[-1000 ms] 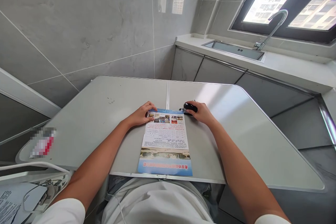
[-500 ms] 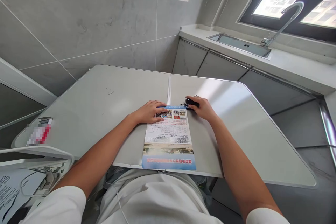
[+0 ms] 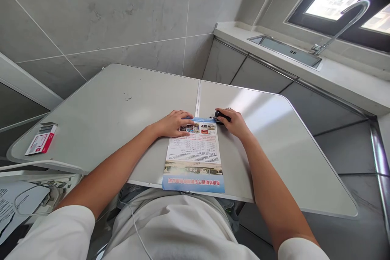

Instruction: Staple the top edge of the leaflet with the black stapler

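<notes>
One printed sheet [image 3: 193, 152] lies on the pale table [image 3: 146, 89], with its low end at the near edge. The left hand [image 3: 176, 123] rests on the sheet's far left part, its fingers a bit apart. The right hand [image 3: 234, 122] is closed around a small black tool [image 3: 223, 116] at the sheet's far right corner. A red and white box [image 3: 41, 141] sits well off to the left.

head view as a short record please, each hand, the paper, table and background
left hand: spread on the flyer's far left part
right hand: gripping a black stapler-like tool by the flyer's far right corner
paper: printed flyer, flat
table: pale, with a seam
table's left end: red-and-white box
background: sink, curved faucet, window
</notes>
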Tool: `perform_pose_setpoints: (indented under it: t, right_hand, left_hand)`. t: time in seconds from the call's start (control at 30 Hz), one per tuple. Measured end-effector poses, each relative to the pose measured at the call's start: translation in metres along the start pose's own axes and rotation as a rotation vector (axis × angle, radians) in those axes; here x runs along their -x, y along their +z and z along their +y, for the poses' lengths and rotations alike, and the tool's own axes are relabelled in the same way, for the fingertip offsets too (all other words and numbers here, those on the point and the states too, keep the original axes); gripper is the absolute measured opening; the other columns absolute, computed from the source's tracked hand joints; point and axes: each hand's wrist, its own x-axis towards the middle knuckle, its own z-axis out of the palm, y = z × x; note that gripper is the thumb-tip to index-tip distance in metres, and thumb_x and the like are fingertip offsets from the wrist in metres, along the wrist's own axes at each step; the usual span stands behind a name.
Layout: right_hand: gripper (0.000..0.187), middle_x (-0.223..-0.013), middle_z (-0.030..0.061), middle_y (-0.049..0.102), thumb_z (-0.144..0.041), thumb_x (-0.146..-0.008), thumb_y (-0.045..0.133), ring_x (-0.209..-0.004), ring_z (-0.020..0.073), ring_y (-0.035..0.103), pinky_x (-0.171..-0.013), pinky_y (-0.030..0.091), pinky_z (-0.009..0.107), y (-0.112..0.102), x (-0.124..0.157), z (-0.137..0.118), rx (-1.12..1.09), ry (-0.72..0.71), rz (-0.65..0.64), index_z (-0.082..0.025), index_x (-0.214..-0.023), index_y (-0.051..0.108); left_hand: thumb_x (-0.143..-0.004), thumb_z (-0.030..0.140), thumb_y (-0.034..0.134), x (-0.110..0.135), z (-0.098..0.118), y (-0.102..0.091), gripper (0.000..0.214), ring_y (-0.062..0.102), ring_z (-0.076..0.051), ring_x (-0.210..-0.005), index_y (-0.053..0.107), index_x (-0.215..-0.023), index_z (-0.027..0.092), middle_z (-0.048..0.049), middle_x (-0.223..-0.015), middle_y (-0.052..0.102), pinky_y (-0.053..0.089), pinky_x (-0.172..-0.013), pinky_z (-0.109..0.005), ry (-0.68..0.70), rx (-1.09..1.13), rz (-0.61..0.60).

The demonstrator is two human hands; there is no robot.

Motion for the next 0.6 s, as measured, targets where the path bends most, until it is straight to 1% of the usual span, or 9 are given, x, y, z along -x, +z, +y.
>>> perform_pose_setpoints:
  t: [0.1,0.33,0.6]
  right_hand:
    - [0.040,-0.111,0.0065,0.077,-0.038,-0.104,0.053,-0.106,0.0299,0.065,-0.102,0.048,0.046,0.0001,-0.0005,-0.0032,0.037,0.004,-0.005,-0.029,-0.138,0.070]
    - [0.037,-0.109,0.0071,0.077,-0.036,-0.104,0.053,-0.103,0.0297,0.066,-0.097,0.047,0.045,0.0025,-0.0016,-0.0069,0.088,-0.003,0.009,-0.027,-0.135,0.071]
    - [0.035,-0.109,0.0058,0.077,-0.033,-0.104,0.053,-0.105,0.0296,0.066,-0.099,0.046,0.045,0.0025,-0.0036,-0.0062,0.117,0.005,-0.030,-0.030,-0.134,0.071]
  left_hand:
    - [-0.094,0.047,0.073,-0.0002,0.0006,-0.0005,0.048,0.055,-0.036,-0.133,0.070,-0.139,0.035,-0.0093,-0.151,0.059,0.036,-0.114,-0.052,-0.001,0.025,0.008]
    - [-0.096,0.050,0.069,-0.0001,0.0023,-0.0016,0.049,0.053,-0.035,-0.136,0.068,-0.142,0.033,-0.0097,-0.153,0.058,0.035,-0.112,-0.051,-0.003,-0.008,-0.017]
    - [-0.094,0.048,0.071,0.0003,0.0021,-0.0025,0.048,0.054,-0.036,-0.134,0.069,-0.140,0.034,-0.0095,-0.152,0.059,0.035,-0.113,-0.052,-0.012,0.014,-0.015]
